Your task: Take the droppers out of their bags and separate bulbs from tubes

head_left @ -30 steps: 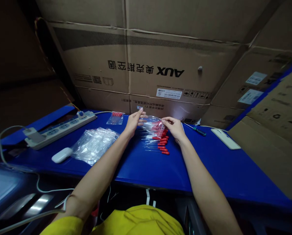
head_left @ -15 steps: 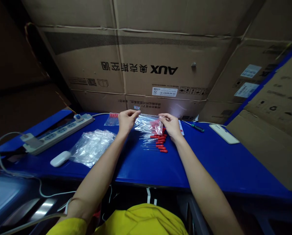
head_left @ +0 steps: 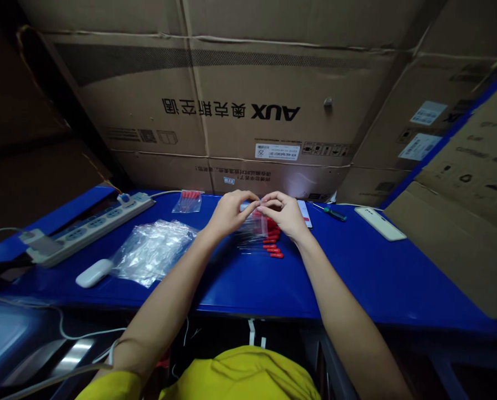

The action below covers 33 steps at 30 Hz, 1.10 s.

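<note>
Both hands meet over the middle of the blue table, pinching the top edge of a clear plastic zip bag (head_left: 257, 226). My left hand (head_left: 234, 212) is closed on the bag's edge from the left. From the right, my right hand (head_left: 285, 214) pinches it close beside the left fingertips. Below and behind the bag lie several thin clear droppers with red bulbs (head_left: 272, 249), bulbs toward the right. The fingers cover part of the bag, and its contents are hard to make out. A filled bag of red-bulbed droppers (head_left: 189, 201) lies at the back left.
A pile of clear plastic bags (head_left: 152, 250) lies left of my forearm, with a white rounded case (head_left: 94, 273) beside it. Behind them runs a power strip (head_left: 94, 225). On the right are a screwdriver (head_left: 335, 213) and a pale phone (head_left: 381, 223). Cardboard (head_left: 248, 72) walls the back.
My hands have come together from the two ends of the bag's top edge, with fingertips now almost touching. The bag hangs lower, and the view has shifted slightly.
</note>
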{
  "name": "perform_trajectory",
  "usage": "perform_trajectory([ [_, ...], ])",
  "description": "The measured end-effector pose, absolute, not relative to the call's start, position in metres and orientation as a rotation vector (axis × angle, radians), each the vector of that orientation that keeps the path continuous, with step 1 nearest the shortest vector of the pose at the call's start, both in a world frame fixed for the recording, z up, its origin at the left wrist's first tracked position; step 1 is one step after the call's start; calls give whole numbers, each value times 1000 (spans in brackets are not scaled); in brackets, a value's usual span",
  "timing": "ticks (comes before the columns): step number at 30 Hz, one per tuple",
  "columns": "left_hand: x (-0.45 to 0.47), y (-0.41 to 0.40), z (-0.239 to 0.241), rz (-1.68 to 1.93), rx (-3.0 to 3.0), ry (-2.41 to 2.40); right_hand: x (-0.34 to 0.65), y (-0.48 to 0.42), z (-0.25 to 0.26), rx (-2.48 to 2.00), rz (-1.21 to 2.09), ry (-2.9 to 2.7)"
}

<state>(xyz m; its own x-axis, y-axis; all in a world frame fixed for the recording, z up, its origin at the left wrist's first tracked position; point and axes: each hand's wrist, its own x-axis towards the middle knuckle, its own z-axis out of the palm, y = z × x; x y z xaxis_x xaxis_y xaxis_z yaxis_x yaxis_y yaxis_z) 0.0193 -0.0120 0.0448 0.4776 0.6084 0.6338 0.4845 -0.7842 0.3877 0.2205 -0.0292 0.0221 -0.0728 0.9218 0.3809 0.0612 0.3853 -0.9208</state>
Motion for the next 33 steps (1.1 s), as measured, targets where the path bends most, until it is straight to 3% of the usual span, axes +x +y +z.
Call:
perform_trajectory([
  [12,21,-17,47,1136,2176,966,217,-30,22,-966,1048,-1403],
  [33,23,-17,44,1238,2025,965,211,-33,22,-913,1072,-1565],
])
